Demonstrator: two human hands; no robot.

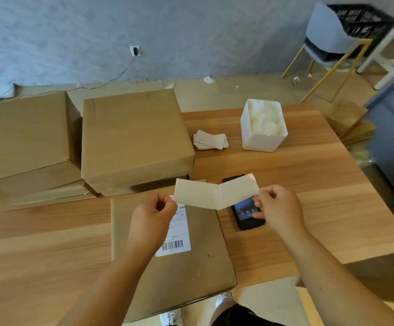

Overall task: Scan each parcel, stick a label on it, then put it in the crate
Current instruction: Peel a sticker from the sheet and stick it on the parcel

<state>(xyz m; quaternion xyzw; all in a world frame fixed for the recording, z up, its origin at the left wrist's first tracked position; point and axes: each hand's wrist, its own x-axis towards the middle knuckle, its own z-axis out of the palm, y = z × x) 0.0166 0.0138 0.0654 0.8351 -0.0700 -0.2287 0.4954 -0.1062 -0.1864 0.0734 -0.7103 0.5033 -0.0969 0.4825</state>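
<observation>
In the head view, a flat brown parcel (191, 267) lies on the wooden counter (320, 184) at the lower centre of the frame. A printed barcode sticker (176, 241) is on its top face.

Above the parcel's far edge, both hands hold a blank white label (214, 192) stretched between them, with a crease at its middle. The left hand (153, 212) has its fingers curled and pinches the label's left end. The right hand (277, 208) pinches the right end, its fingers bent in the same way.

Under the label, just right of the parcel, a black handheld scanner (247, 215) lies on the counter with its screen lit. Further up at centre is a loose pile of labels (210, 140), and beside it a white tub (263, 125) of crumpled white scraps. Large cardboard boxes (132, 137) are stacked at centre left.

The black crate (360, 20) sits on a pale chair (327, 36) at the upper right, well away from the parcel.
</observation>
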